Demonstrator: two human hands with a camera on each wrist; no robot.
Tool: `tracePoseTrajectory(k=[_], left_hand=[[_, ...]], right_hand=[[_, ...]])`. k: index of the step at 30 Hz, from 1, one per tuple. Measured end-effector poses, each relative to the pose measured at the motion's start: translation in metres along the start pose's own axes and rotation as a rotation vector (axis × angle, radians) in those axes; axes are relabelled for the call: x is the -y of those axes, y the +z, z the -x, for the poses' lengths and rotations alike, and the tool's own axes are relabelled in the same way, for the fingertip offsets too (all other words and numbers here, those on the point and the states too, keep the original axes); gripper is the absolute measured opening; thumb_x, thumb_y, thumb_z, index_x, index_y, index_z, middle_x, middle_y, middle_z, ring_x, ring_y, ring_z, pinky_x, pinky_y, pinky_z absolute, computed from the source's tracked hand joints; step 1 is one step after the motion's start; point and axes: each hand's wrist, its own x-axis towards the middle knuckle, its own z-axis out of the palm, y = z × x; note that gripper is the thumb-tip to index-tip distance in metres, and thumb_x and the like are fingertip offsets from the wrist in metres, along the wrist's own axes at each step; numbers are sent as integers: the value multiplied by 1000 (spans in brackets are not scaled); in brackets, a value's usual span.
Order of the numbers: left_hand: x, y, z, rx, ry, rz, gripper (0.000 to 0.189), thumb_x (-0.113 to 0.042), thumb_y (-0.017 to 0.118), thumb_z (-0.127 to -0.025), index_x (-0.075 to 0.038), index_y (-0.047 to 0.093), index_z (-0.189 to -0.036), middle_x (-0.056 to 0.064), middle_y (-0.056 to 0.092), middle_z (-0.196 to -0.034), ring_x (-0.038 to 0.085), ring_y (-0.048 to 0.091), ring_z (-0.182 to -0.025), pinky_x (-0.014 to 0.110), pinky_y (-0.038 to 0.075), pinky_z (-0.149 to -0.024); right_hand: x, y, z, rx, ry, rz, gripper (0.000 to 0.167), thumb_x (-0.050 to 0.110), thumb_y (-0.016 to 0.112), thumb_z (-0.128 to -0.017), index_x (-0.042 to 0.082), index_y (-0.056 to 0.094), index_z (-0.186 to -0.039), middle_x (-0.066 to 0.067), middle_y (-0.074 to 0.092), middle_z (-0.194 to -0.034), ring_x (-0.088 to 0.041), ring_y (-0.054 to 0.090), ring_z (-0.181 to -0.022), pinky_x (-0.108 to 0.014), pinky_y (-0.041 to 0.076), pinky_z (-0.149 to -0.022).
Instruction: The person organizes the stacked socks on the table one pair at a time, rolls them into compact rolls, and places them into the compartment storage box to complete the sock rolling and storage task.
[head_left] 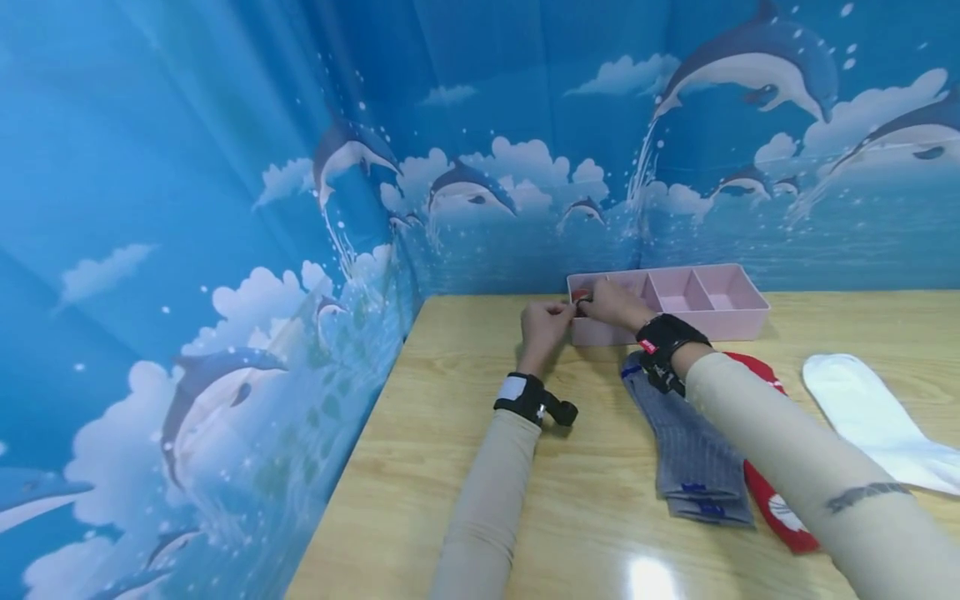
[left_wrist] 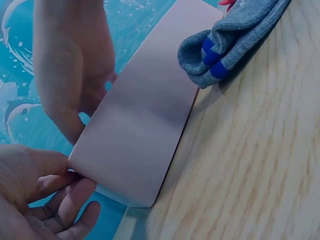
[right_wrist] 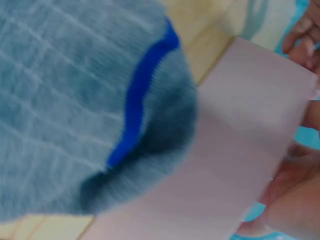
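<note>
A pink divided box stands at the back of the table. My left hand pinches its near left corner between thumb and fingers, as the left wrist view shows. Over the leftmost compartment, my right hand reaches down, its fingertips hidden behind the front wall in both wrist views. A small reddish item with something dark beside it shows in that compartment by the right fingertips; I cannot tell whether the fingers hold it. Folded grey socks with blue marks lie before the box, under the right forearm.
Red socks lie partly beneath the right sleeve. White socks lie further right on the wooden table. A blue dolphin-print curtain hangs right behind the box and along the table's left side.
</note>
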Motion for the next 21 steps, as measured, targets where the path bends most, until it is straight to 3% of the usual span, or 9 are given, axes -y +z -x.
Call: tracePoseTrajectory(k=[3, 7, 11, 15, 18, 21], left_hand=[[0, 1, 0, 11, -8, 14, 21, -19, 71, -95, -5, 82, -83, 11, 77, -79, 7, 60, -62, 21, 45, -60], [0, 0, -1, 16, -21, 28, 19, -19, 72, -94, -4, 82, -88, 11, 78, -84, 10, 63, -69, 21, 45, -61], [-6, -5, -3, 20, -20, 21, 20, -21, 72, -95, -5, 82, -91, 10, 78, -87, 15, 68, -77, 22, 48, -64], [-10, -9, -4, 18, 2, 14, 20, -21, 71, -96, -4, 81, -93, 11, 78, -89, 20, 70, -81, 25, 51, -68], [-9, -8, -1, 26, 8, 29, 19, -19, 71, -96, -3, 81, -94, 12, 78, -90, 20, 70, -82, 26, 51, -70], [-4, -3, 5, 43, 8, 45, 17, -18, 72, -95, -3, 80, -96, 13, 78, -93, 19, 69, -84, 26, 52, -71]], right_hand=[[6, -8, 8, 29, -30, 43, 29, 4, 51, -96, 7, 52, -67, 5, 25, -55, -10, 24, -51, -26, 24, -55], [14, -13, 18, 79, -65, 134, 32, -1, 51, -98, 6, 52, -67, 4, 29, -58, -11, 30, -53, -26, 27, -56], [20, -19, 27, 107, -67, 198, 23, -4, 46, -99, -8, 68, -93, -5, 46, -66, -16, 39, -60, -29, 35, -61], [24, -22, 29, 140, -39, 244, 35, -5, 41, -98, -13, 63, -125, -24, 67, -94, -21, 50, -71, -33, 42, -71], [26, -23, 31, 205, 21, 266, 43, -4, 39, -99, -13, 52, -139, -35, 58, -133, -28, 58, -88, -36, 45, -79], [27, -25, 38, 271, 75, 305, 43, 0, 41, -101, -11, 50, -142, -34, 50, -144, -30, 58, -98, -40, 45, -86]])
